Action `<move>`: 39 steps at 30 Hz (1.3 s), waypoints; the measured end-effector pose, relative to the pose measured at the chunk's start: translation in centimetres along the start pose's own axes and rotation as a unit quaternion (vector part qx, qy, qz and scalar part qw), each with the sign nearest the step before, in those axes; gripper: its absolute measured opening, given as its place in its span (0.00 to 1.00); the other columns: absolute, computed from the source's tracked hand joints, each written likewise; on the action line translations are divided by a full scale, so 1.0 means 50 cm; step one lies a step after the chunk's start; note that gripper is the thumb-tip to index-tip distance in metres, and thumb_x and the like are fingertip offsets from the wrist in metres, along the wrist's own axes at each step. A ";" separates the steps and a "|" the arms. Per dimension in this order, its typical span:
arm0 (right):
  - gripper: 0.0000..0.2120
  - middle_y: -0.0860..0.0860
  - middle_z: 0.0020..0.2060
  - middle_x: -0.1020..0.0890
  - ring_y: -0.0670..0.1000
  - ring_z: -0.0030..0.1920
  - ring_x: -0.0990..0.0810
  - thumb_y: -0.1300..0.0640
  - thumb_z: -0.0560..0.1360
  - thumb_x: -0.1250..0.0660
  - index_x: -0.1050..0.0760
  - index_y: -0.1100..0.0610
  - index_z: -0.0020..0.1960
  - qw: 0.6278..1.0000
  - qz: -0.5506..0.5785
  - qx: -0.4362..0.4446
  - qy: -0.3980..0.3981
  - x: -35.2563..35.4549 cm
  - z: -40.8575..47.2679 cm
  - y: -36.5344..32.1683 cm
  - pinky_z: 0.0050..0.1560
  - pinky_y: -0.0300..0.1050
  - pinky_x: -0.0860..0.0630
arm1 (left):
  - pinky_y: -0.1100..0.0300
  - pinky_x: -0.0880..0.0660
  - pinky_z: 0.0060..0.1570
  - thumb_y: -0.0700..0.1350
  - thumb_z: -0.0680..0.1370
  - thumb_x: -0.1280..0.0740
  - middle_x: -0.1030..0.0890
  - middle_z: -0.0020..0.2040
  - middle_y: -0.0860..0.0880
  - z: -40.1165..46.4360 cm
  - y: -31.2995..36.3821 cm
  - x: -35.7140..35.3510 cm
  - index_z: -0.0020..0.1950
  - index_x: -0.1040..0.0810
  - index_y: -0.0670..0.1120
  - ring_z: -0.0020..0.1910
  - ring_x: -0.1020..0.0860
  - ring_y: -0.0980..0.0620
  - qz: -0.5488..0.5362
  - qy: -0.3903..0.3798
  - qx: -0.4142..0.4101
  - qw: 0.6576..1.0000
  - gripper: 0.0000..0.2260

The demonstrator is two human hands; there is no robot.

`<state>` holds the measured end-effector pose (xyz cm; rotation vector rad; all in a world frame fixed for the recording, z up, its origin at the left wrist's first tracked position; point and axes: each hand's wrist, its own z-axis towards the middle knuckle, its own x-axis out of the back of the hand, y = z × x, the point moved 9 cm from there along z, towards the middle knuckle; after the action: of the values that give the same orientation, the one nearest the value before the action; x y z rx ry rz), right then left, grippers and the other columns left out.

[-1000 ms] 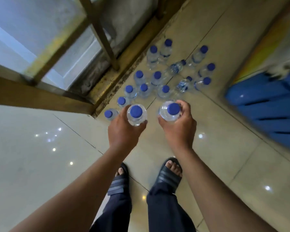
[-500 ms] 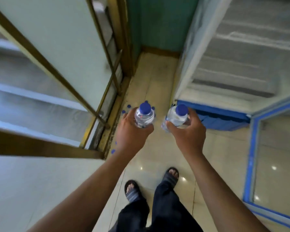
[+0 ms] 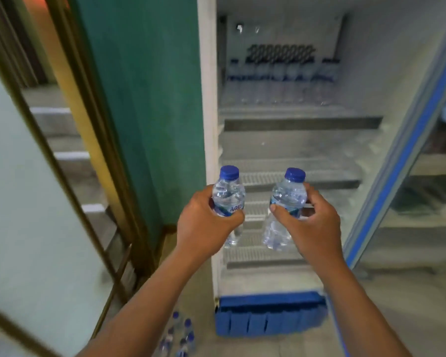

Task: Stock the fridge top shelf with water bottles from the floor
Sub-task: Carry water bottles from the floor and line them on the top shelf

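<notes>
Left hand point(image 3: 204, 222) and right hand point(image 3: 310, 222) each grip a bottle point(image 3: 228, 194), fingers curled round the waist, fridge point(image 3: 207, 124) open at 12 o'clock; risk: reaching to the crowded top shelf point(image 3: 281, 109) could topple the standing row.

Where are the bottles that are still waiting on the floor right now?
In the head view, the remaining floor bottles stand clustered at the bottom edge, just left of the fridge's blue base grille and beneath the left forearm.
</notes>
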<state>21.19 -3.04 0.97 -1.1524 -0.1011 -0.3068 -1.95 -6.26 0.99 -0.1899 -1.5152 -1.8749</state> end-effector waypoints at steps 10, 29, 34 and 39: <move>0.24 0.40 0.46 0.17 0.40 0.44 0.18 0.46 0.61 0.18 0.23 0.48 0.53 0.995 -0.031 0.048 0.086 0.169 0.304 -0.089 0.39 0.31 0.26 | 0.54 0.19 0.47 0.61 0.67 0.24 0.17 0.40 0.62 0.241 0.265 -0.088 0.45 0.22 0.61 0.39 0.19 0.63 -0.042 0.002 -0.080 0.996 0.11; 0.25 0.48 0.45 0.16 0.47 0.45 0.17 0.49 0.62 0.17 0.22 0.55 0.53 0.980 -0.037 0.048 0.192 0.169 0.842 -0.047 0.47 0.43 0.19 | 0.58 0.23 0.50 0.60 0.63 0.20 0.21 0.55 0.56 0.773 0.407 -0.268 0.62 0.27 0.54 0.50 0.21 0.53 -0.058 -0.041 -0.092 0.993 0.32; 0.25 0.48 0.47 0.19 0.49 0.47 0.20 0.47 0.64 0.18 0.23 0.55 0.55 0.981 -0.053 -0.012 0.186 0.159 0.962 0.027 0.50 0.44 0.22 | 0.56 0.21 0.52 0.57 0.63 0.19 0.18 0.57 0.51 0.876 0.400 -0.347 0.61 0.24 0.51 0.50 0.20 0.51 -0.055 -0.059 -0.105 0.991 0.30; 0.21 0.49 0.47 0.21 0.49 0.46 0.23 0.49 0.67 0.20 0.27 0.56 0.52 0.984 -0.084 -0.002 0.160 0.124 1.047 0.085 0.45 0.41 0.27 | 0.62 0.25 0.50 0.55 0.65 0.20 0.20 0.59 0.50 0.945 0.387 -0.424 0.64 0.25 0.48 0.53 0.21 0.51 -0.062 -0.074 -0.102 0.990 0.31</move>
<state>32.42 44.99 20.00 -1.0878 0.0862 -0.6383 10.76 44.19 19.66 -0.3424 -1.4580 -2.1570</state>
